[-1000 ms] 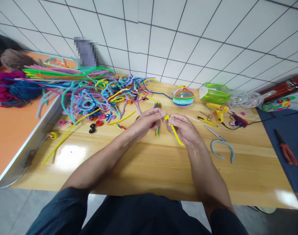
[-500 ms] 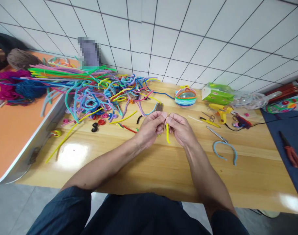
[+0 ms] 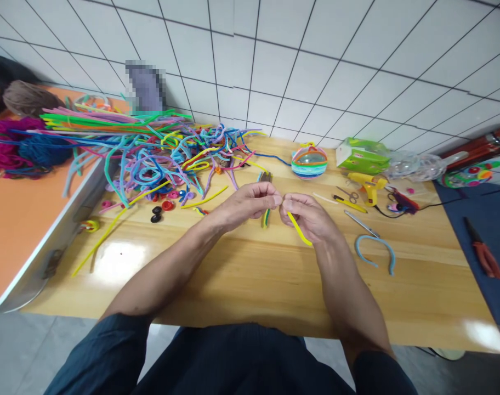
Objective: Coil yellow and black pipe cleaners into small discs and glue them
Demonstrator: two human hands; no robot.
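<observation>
The yellow pipe cleaner (image 3: 301, 229) is held in the air above the wooden table (image 3: 233, 280), in front of the person, and its free part hangs in a slant down across the right palm. The right hand (image 3: 308, 216) pinches it between the thumb and the forefinger, and the other fingers are curled inward. The left hand (image 3: 252, 206) has its thumb and forefinger closed together, with the tips just beside those of the right hand; whether they grip the upper end of the strip, I cannot tell, because this end is hidden. On the table behind the left hand lies a green and yellow strip (image 3: 266, 218), partly covered by the fingers. To the left side there is a big tangled heap of coloured pipe cleaners (image 3: 151, 164), and near its front edge are two black pieces (image 3: 155, 214) and a red piece (image 3: 167, 205). Farther back, near the tiled wall (image 3: 270, 60), stands a striped round object (image 3: 310, 162). To the right of the right hand are a yellow glue gun (image 3: 369, 189), scissors (image 3: 352, 196), a yellow cutter knife (image 3: 351, 204) and a light blue pipe cleaner (image 3: 374, 239), which is bent like an arch.
</observation>
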